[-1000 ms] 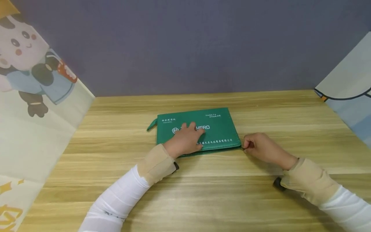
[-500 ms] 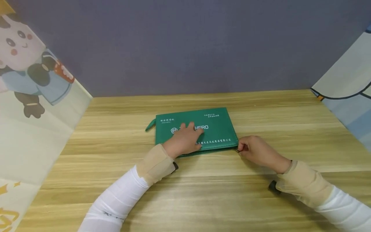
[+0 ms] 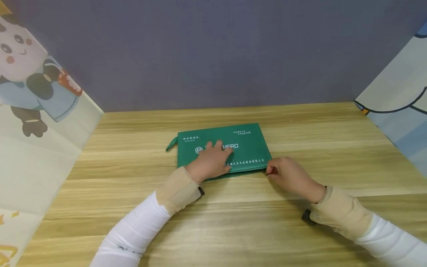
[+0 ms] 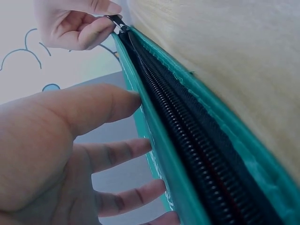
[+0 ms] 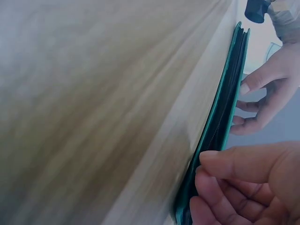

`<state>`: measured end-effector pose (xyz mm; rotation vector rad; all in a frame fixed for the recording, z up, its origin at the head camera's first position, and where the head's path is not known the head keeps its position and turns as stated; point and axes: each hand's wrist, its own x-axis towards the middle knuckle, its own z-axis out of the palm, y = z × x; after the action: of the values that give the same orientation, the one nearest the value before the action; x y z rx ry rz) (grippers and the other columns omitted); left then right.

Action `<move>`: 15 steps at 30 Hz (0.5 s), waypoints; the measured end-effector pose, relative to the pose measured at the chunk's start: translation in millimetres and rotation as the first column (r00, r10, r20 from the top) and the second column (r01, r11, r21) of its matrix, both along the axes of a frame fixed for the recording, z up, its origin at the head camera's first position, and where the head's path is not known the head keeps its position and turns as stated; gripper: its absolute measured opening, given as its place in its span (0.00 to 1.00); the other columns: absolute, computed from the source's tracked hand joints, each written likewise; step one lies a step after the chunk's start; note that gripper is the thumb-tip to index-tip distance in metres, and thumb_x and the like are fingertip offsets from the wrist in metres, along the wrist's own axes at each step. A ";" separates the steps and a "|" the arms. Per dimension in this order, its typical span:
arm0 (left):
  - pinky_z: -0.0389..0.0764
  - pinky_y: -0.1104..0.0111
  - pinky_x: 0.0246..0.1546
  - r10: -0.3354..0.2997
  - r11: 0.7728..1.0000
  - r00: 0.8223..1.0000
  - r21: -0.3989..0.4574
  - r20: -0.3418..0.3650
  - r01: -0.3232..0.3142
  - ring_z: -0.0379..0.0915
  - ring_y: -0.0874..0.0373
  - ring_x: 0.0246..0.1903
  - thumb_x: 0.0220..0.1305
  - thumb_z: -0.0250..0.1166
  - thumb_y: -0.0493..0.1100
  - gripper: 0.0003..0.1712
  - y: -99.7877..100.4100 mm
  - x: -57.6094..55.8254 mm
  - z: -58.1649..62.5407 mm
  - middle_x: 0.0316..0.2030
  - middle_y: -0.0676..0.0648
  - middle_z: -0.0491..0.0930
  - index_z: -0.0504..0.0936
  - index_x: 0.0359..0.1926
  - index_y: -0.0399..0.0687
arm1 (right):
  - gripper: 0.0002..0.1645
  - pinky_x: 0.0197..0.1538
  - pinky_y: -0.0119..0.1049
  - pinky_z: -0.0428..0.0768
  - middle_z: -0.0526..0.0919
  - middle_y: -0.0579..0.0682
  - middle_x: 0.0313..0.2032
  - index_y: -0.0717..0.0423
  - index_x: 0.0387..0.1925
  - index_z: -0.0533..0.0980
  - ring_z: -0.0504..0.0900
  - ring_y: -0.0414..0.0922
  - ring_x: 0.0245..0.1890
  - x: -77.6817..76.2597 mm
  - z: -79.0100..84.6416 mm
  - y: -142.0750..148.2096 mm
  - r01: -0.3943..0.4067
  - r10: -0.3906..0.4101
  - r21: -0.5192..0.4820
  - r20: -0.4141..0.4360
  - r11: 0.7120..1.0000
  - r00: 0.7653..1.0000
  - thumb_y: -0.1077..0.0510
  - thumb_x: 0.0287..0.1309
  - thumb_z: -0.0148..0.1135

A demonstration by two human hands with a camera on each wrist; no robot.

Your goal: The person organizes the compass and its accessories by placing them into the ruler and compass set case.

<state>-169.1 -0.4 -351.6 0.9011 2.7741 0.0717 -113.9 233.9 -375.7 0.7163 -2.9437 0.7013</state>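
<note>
A flat green zip case with white lettering lies on the wooden table. My left hand rests on its cover with the fingers spread, holding it down. At the case's front right corner, my right hand pinches a small black zipper pull between thumb and finger. The left wrist view shows the black zipper along the front edge, its two rows of teeth side by side. In the right wrist view the fingertips cover the pull.
A green wrist strap sticks out from the case's left end. Bare wooden table surrounds the case. A grey panel stands behind, with cartoon-printed panels at either side.
My right hand has moved left with the zipper pull, from just past the case's right corner to its front edge. The left hand stays on the cover. The head view has shifted slightly.
</note>
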 end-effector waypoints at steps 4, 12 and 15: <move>0.74 0.55 0.34 -0.004 1.000 1.000 -0.008 0.000 0.004 0.58 0.45 0.46 0.59 0.59 0.54 0.32 0.6 -1.1 0.0 0.55 0.39 0.62 0.63 0.63 0.55 | 0.12 0.25 0.33 0.71 0.73 0.41 0.20 0.51 0.18 0.73 0.67 0.37 0.20 -0.9 -1.6 -6.1 -0.011 0.011 -0.016 0.001 1.000 1.000 0.70 0.40 0.64; 0.74 0.56 0.33 0.007 1.000 1.000 -0.007 0.012 -0.007 0.58 0.45 0.46 0.59 0.59 0.54 0.32 1.0 -1.7 -1.0 0.55 0.39 0.61 0.62 0.63 0.55 | 0.13 0.24 0.33 0.68 0.69 0.40 0.18 0.50 0.17 0.72 0.65 0.37 0.20 -4.2 -2.5 -21.2 -0.070 0.069 -0.031 -0.003 0.997 0.998 0.70 0.39 0.64; 0.74 0.56 0.34 0.008 1.000 1.000 -0.009 0.005 -0.008 0.59 0.45 0.47 0.59 0.59 0.54 0.32 1.5 -1.8 -1.2 0.55 0.39 0.62 0.63 0.63 0.55 | 0.13 0.24 0.33 0.67 0.68 0.39 0.17 0.49 0.16 0.72 0.65 0.37 0.20 -5.6 -2.8 -26.3 -0.082 0.082 -0.035 0.004 0.996 0.997 0.69 0.40 0.64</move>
<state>-170.9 1.0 -352.8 0.8860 2.7715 0.0629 -119.5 207.7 -378.5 0.8377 -2.9136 0.7595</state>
